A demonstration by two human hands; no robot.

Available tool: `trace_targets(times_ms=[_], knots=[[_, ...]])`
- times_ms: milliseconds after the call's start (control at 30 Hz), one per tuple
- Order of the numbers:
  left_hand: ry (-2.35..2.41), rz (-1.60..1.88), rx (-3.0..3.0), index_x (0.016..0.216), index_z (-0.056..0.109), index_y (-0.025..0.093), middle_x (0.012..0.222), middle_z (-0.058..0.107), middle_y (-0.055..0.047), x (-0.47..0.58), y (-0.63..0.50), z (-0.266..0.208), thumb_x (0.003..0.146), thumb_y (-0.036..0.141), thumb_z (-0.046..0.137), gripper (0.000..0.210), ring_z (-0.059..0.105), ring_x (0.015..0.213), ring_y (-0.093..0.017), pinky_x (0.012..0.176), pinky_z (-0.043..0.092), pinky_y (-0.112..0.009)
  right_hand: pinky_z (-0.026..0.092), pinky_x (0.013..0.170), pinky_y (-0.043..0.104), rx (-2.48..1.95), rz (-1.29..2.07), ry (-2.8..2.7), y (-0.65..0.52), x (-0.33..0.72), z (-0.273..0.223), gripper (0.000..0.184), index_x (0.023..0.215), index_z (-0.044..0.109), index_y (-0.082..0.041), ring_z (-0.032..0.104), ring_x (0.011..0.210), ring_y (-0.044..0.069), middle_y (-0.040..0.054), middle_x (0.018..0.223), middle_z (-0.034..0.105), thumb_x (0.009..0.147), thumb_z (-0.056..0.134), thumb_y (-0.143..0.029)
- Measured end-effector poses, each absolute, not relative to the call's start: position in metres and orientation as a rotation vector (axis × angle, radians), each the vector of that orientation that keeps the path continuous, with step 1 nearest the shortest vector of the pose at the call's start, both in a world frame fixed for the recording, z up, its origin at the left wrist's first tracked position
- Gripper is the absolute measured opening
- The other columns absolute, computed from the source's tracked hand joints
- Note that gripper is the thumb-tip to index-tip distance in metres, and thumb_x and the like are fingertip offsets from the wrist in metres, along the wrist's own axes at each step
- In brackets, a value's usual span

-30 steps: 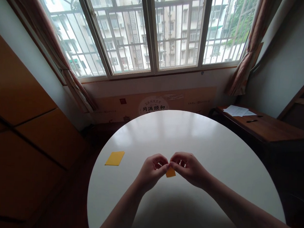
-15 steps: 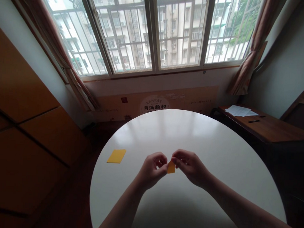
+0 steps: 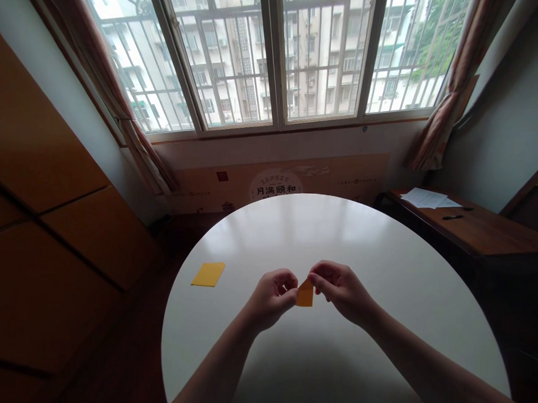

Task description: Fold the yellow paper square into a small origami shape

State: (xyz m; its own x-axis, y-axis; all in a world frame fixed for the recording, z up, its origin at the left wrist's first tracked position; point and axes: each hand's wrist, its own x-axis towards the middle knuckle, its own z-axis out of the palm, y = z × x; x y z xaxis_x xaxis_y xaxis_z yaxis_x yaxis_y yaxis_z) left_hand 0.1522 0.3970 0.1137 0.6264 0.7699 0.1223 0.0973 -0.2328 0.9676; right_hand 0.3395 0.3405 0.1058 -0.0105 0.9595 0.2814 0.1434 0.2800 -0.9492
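A small folded piece of orange-yellow paper point(image 3: 305, 295) is held up between my two hands, above the middle of the white round table point(image 3: 356, 357). My left hand point(image 3: 275, 297) pinches its left edge between thumb and fingers. At its upper right corner, the thumb and forefinger of my right hand point(image 3: 339, 287) are closed on the paper. The paper's top edge slants up toward the right hand. Off to the left, a yellow square of paper point(image 3: 209, 274) lies flat on the tabletop.
Beyond the table's far right edge stands a brown wooden desk point(image 3: 506, 227) bearing white sheets point(image 3: 428, 198) and a black pen point(image 3: 452, 217). An orange wooden cabinet point(image 3: 72, 277) is on the left. A barred window point(image 3: 278, 61) with tied curtains point(image 3: 439, 131) spans the back.
My right hand has shifted slightly up and right, and more of the folded paper shows between the hands. My left hand stays almost in place. The view has moved a little.
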Motion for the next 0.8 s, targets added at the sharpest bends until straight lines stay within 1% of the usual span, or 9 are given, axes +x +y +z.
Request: trace_targets(times_ms=[67, 167, 267, 367, 467, 633, 800], knots=[[0.685, 0.732, 1.687, 0.072, 0.057, 0.014, 0.069, 0.052, 0.0, 0.152, 0.3983, 0.1133, 0.072, 0.027, 0.065, 0.015, 0.045, 0.06, -0.011, 0.053, 0.036, -0.024, 0.042, 0.048, 0.022, -1.086, 0.973, -1.39, 0.3416, 0.3408, 0.1047, 0.032, 0.083, 0.067, -0.015, 0.056, 0.061, 0.013, 0.0031, 0.07, 0.063, 0.089, 0.067, -0.046], [0.637, 0.765, 1.612, 0.081, 0.061, 0.013, 0.073, 0.057, -0.002, 0.1519, 0.4002, 0.1135, 0.078, 0.036, 0.067, 0.023, 0.051, 0.064, -0.013, 0.057, 0.042, -0.025, 0.04, 0.044, 0.021, -1.078, 1.059, -1.295, 0.3433, 0.341, 0.1027, 0.035, 0.084, 0.066, -0.015, 0.056, 0.057, 0.013, 0.0021, 0.067, 0.062, 0.088, 0.068, -0.049], [0.636, 0.763, 1.549, 0.09, 0.066, 0.011, 0.077, 0.062, -0.005, 0.1528, 0.401, 0.114, 0.083, 0.044, 0.065, 0.034, 0.057, 0.069, -0.016, 0.06, 0.047, -0.026, 0.046, 0.046, 0.022, -1.062, 1.128, -1.219, 0.3444, 0.3396, 0.1013, 0.037, 0.086, 0.067, -0.015, 0.059, 0.058, 0.013, 0.0029, 0.07, 0.065, 0.087, 0.069, -0.051], [0.682, 0.736, 1.538, 0.086, 0.067, 0.011, 0.074, 0.063, -0.005, 0.1541, 0.4003, 0.1149, 0.081, 0.046, 0.069, 0.036, 0.056, 0.065, -0.014, 0.056, 0.047, -0.025, 0.052, 0.052, 0.025, -1.037, 1.184, -1.159, 0.3446, 0.3384, 0.1008, 0.036, 0.087, 0.066, -0.015, 0.062, 0.061, 0.014, 0.0035, 0.074, 0.067, 0.086, 0.07, -0.051], [0.745, 0.751, 1.523, 0.08, 0.067, 0.011, 0.07, 0.063, -0.004, 0.1544, 0.3999, 0.1159, 0.078, 0.043, 0.072, 0.032, 0.055, 0.061, -0.013, 0.053, 0.046, -0.023, 0.054, 0.056, 0.027, -1.03, 1.231, -1.136, 0.3437, 0.338, 0.1018, 0.036, 0.088, 0.066, -0.015, 0.065, 0.064, 0.015, 0.0039, 0.076, 0.068, 0.085, 0.072, -0.05], [0.827, 0.873, 1.485, 0.077, 0.067, 0.013, 0.068, 0.062, -0.003, 0.1518, 0.4028, 0.1149, 0.077, 0.042, 0.072, 0.03, 0.056, 0.061, -0.014, 0.05, 0.046, -0.022, 0.051, 0.056, 0.026, -1.058, 1.294, -1.254, 0.3429, 0.3385, 0.103, 0.033, 0.088, 0.066, -0.014, 0.063, 0.067, 0.016, 0.0046, 0.079, 0.068, 0.083, 0.074, -0.046], [0.84, 0.806, 1.66, 0.074, 0.07, 0.012, 0.064, 0.063, -0.004, 0.1516, 0.4013, 0.1117, 0.077, 0.039, 0.07, 0.027, 0.055, 0.057, -0.014, 0.05, 0.044, -0.024, 0.047, 0.06, 0.025, -1.084, 1.142, -1.424, 0.3439, 0.3398, 0.0999, 0.027, 0.091, 0.069, -0.016, 0.06, 0.072, 0.016, 0.0042, 0.082, 0.068, 0.087, 0.071, -0.042]])
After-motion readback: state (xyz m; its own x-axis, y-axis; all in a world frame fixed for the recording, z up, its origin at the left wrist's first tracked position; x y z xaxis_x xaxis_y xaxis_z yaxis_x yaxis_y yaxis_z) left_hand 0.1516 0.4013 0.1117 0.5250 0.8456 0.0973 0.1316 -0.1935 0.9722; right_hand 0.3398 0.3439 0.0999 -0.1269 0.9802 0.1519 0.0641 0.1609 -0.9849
